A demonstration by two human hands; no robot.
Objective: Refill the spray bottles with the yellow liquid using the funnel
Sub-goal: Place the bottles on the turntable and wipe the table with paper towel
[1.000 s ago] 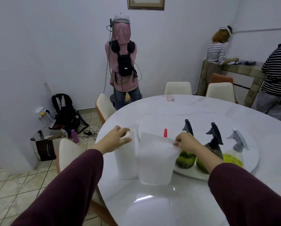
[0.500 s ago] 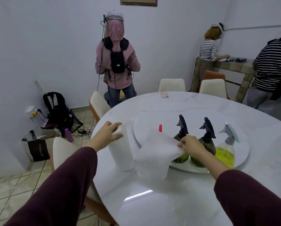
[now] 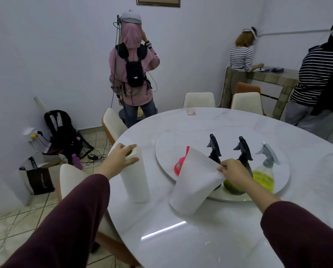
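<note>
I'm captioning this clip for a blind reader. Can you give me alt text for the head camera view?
The right hand pinches a torn paper towel sheet while the left hand grips the top of an upright paper towel roll. Behind, on a round white table, a turntable carries a red funnel and three spray bottles.

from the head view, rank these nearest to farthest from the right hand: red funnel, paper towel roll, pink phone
1. Red funnel, just left of the right hand, on the turntable.
2. Paper towel roll, farther left, under the left hand.
3. Pink phone, at the table's far edge.
</note>
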